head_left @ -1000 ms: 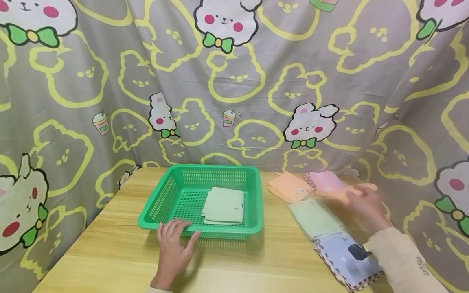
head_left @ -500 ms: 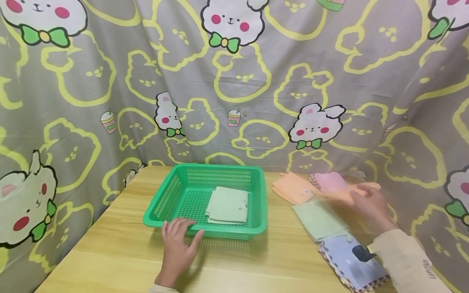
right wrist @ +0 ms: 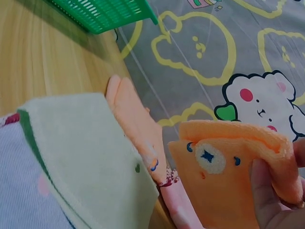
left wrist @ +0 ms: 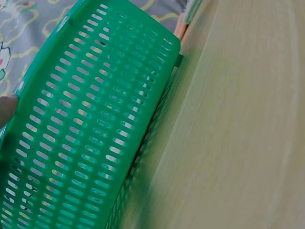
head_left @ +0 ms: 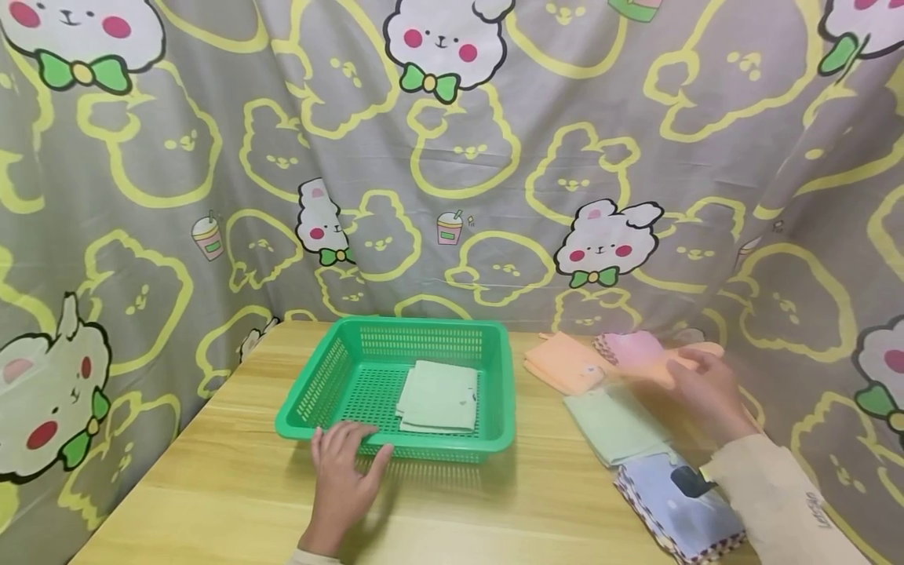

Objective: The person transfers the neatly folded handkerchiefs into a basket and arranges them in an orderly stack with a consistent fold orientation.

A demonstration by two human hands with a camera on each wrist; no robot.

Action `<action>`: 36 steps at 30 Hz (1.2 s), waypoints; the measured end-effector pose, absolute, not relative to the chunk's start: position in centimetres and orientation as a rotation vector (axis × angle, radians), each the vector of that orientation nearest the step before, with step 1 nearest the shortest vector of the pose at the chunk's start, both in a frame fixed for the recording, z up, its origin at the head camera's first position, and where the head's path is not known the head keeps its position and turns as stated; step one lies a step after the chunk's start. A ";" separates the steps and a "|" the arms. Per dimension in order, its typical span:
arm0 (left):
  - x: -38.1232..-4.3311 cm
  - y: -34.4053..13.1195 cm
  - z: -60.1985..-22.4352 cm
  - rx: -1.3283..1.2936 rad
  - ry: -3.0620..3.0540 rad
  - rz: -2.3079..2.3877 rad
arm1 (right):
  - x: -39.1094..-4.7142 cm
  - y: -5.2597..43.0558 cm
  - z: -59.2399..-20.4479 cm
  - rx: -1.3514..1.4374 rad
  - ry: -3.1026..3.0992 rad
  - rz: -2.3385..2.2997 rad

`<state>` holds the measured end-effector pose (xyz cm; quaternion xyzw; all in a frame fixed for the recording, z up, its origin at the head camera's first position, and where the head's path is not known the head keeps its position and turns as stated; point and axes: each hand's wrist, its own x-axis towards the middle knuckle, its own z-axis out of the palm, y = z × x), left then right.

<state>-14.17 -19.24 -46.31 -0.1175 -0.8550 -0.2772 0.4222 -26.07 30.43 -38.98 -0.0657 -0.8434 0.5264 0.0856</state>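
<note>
My right hand (head_left: 709, 392) pinches a folded orange washcloth (right wrist: 224, 176) with an embroidered bear face, thumb on its front. The cloth is raised near the right side of the table, over the other cloths. My left hand (head_left: 342, 479) holds the near rim of a green plastic basket (head_left: 452, 445), fingers bent over the edge and thumb outside. A folded pale green washcloth (head_left: 438, 396) lies inside the basket, toward its right. Only a fingertip (left wrist: 7, 107) of the left hand shows in the left wrist view, at the rim.
Right of the basket lie another orange washcloth (head_left: 565, 362), a pink one (head_left: 628, 348), a pale green one (head_left: 614, 424) and a blue one with checked edging (head_left: 681, 502). A grey patterned curtain (head_left: 487, 180) hangs behind the wooden table (head_left: 452, 518).
My right hand stays at about the same place with the orange washcloth, shifting only slightly. The left hand remains on the basket rim. The head view has swung a little.
</note>
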 end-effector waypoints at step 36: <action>-14.3 -19.4 -46.6 -0.297 -2.134 -0.695 | -27.0 28.3 -36.6 -0.184 -2.528 1.531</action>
